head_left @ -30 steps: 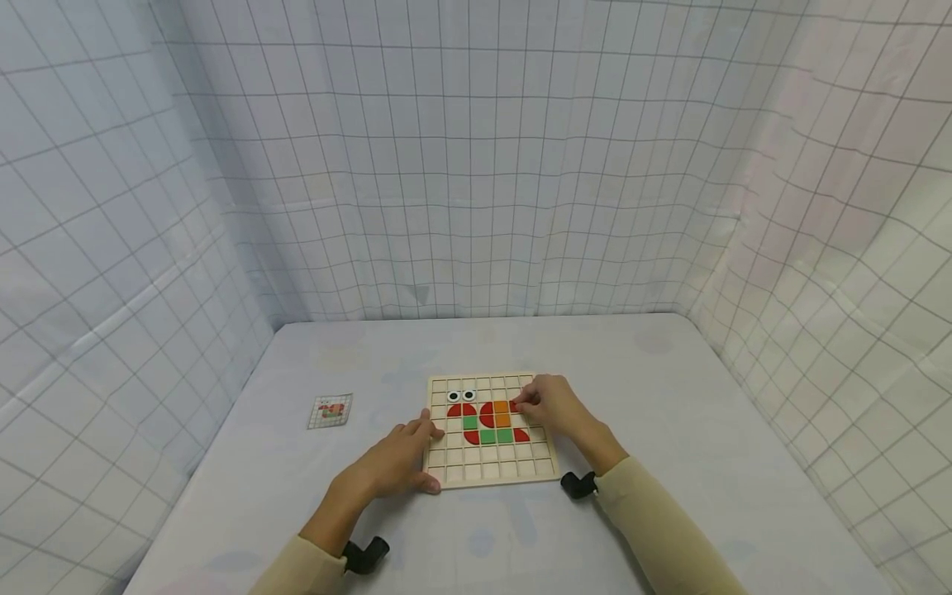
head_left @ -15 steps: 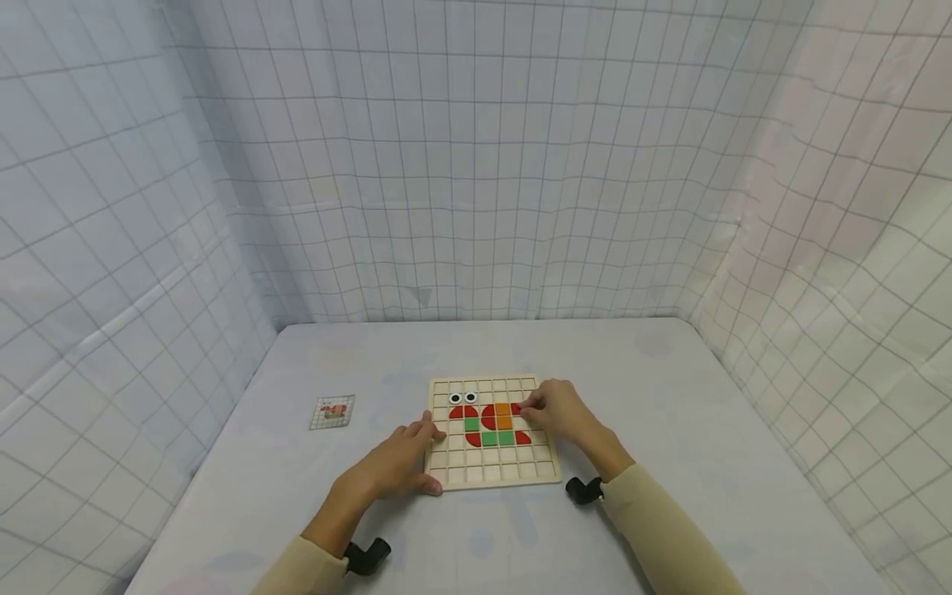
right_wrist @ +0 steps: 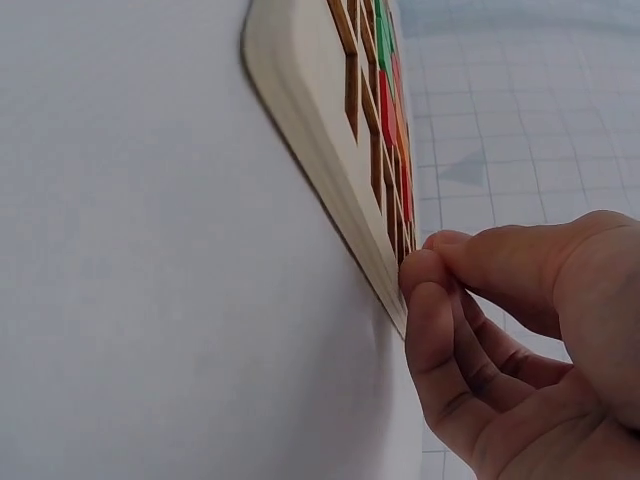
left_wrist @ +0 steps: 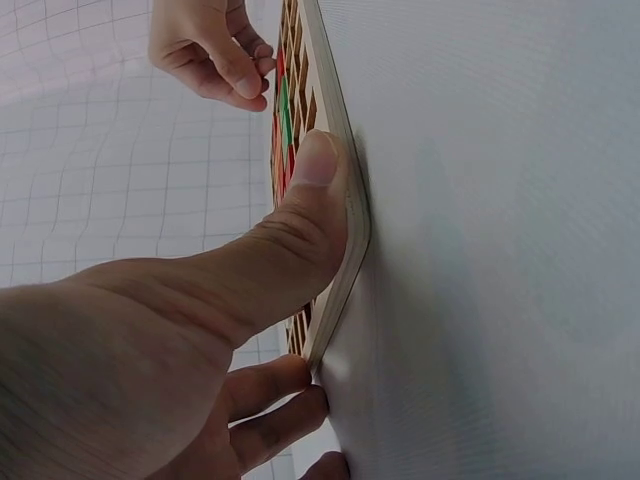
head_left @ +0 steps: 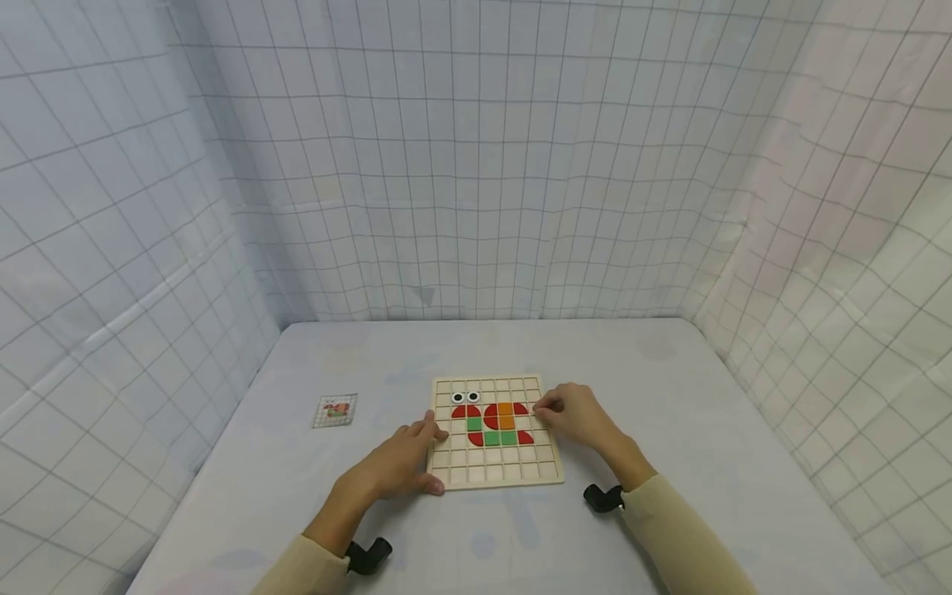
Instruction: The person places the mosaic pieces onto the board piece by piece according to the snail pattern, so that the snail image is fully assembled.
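Observation:
A square wooden grid board [head_left: 497,474] lies on the table. Red quarter-circle pieces [head_left: 520,408], orange squares [head_left: 506,421], green squares [head_left: 492,439] and two round eye pieces [head_left: 473,397] sit in its cells. My left hand [head_left: 399,460] rests at the board's left side, its thumb [left_wrist: 315,165] pressing the near left corner and its other fingers spread along the left edge. Near the right edge, beside the upper right red piece, is my right hand [head_left: 574,413]. Its thumb and forefinger tips meet in the right wrist view; no piece shows between them.
A small pattern card [head_left: 335,411] with a printed coloured figure on a grid lies left of the board. White cloth [head_left: 476,207] with grid lines walls in the back and both sides of the table [head_left: 617,355]. Black wrist mounts [head_left: 603,499] stick out below both hands.
My right hand has drawn back to the right from the upper right red quarter-circle, which now lies uncovered in its cell. The left hand keeps its place on the board.

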{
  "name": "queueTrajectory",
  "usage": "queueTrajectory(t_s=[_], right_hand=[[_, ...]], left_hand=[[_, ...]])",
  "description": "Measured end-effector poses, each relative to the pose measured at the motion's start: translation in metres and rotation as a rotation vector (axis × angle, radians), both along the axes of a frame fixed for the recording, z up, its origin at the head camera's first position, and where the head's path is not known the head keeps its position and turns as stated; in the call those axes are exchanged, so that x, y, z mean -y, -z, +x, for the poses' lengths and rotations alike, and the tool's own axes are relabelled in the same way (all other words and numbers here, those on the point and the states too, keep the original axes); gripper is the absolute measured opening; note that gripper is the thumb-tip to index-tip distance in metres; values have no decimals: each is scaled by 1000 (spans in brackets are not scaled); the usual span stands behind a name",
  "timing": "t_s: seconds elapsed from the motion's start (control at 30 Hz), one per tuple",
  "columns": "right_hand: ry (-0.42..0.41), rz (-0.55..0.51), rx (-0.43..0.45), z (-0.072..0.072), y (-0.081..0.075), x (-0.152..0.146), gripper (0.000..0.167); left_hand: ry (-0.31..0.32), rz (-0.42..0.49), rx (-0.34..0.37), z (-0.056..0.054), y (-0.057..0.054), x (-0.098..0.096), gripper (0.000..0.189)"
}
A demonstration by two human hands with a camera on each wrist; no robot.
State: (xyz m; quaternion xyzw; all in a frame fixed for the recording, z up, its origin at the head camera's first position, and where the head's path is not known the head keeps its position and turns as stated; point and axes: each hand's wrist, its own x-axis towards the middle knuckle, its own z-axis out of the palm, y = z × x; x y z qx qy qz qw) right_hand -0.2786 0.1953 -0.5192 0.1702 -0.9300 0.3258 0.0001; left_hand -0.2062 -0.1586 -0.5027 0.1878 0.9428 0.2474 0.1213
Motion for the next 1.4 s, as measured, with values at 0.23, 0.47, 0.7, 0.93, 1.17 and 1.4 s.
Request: queueTrajectory(t_s=[0.23, 0.47, 0.7, 0.93, 1.17, 1.4], right_hand=[[8, 42, -6, 10, -7, -21, 7], [13, 58, 12, 22, -9, -51, 7], [-20, 63, 47, 41, -14, -85, 7], [-82, 31, 103, 59, -11, -123, 20], [-119, -19, 184, 72, -7, -156, 37], [-162, -5, 191, 80, -5, -175, 44]], left_hand=[[5, -9, -5, -1, -1, 0, 83], [-3, -8, 6, -2, -3, 0, 85], [4, -5, 0, -1, -4, 0, 85], [10, -8, 2, 0, -6, -1, 85], [2, -6, 15, 1, -5, -2, 86], [1, -12, 15, 1, -4, -1, 84]])
